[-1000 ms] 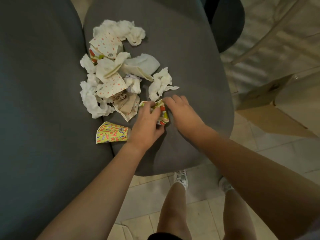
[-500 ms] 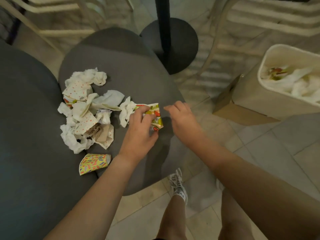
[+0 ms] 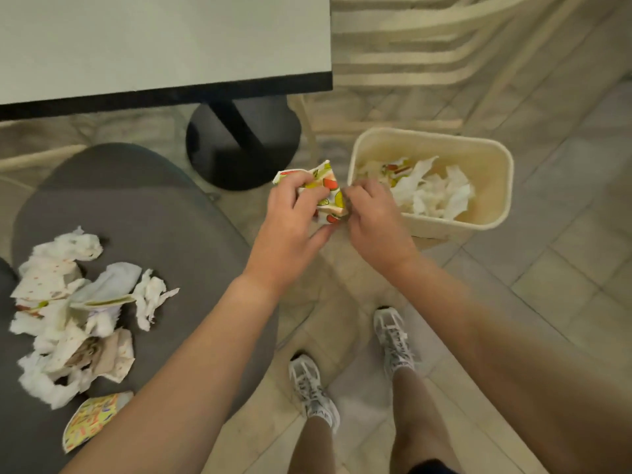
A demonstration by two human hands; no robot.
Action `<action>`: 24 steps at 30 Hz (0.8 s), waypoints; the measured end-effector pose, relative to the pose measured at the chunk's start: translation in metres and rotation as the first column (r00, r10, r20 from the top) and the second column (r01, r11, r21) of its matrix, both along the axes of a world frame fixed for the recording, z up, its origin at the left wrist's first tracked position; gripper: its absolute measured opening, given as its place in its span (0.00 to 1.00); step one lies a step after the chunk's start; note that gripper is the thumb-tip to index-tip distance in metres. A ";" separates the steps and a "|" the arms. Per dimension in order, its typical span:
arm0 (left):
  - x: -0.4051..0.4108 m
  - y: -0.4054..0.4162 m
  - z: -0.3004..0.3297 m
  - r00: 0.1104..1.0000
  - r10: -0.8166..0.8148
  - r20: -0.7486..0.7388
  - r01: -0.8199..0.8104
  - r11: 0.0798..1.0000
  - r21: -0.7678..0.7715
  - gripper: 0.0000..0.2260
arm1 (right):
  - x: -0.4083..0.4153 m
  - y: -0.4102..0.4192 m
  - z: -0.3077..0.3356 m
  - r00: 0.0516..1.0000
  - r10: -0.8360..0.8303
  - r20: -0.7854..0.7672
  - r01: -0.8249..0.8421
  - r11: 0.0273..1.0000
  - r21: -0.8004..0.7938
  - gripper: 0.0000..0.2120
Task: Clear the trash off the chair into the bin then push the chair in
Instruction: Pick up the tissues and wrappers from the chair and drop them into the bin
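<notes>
One wrapper point(image 3: 323, 191), two hands point(image 3: 328, 220)

Your fruit-print paper wrapper point(image 3: 326, 195) is crumpled, held off the chair just left of the beige bin point(image 3: 492, 227), which holds white tissues and printed paper. On the grey chair seat point(image 3: 164, 227): a pile of crumpled napkins point(image 3: 68, 316), plus a yellow patterned paper cup point(image 3: 90, 419) lying flattened at the near edge.

- A pale table point(image 3: 154, 42) with a dark edge stands on a black round base point(image 3: 239, 145).
- Pale slatted chairs point(image 3: 427, 56) stand behind.
- Tiled floor point(image 3: 564, 285).
</notes>
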State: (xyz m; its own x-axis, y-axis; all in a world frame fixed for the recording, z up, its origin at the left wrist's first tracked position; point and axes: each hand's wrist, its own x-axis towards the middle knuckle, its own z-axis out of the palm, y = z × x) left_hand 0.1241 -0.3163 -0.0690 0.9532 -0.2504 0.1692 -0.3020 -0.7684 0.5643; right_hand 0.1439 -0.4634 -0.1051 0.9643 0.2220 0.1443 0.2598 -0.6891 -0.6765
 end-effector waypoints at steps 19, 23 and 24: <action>0.130 -0.132 -0.101 0.486 -0.129 -0.864 0.702 0.646 0.299 0.18 | 0.093 -0.126 -0.067 0.536 -0.039 -0.843 -0.563 0.728 -0.392 0.18; 0.138 -0.141 -0.114 0.433 -0.070 -0.899 0.669 0.693 0.268 0.17 | 0.101 -0.126 -0.099 0.440 -0.082 -0.894 -0.600 0.714 -0.360 0.19; 0.139 -0.143 -0.118 0.433 -0.057 -0.899 0.663 0.696 0.275 0.17 | 0.103 -0.127 -0.105 0.421 -0.091 -0.902 -0.603 0.715 -0.353 0.19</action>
State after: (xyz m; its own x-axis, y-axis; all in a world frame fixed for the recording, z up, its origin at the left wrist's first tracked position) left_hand 0.2630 -0.4594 -0.1873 0.3504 -0.3495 -0.8689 -0.2957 -0.9216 0.2514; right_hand 0.2464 -0.5908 -0.2100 0.3701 0.1711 -0.9131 0.0666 -0.9852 -0.1576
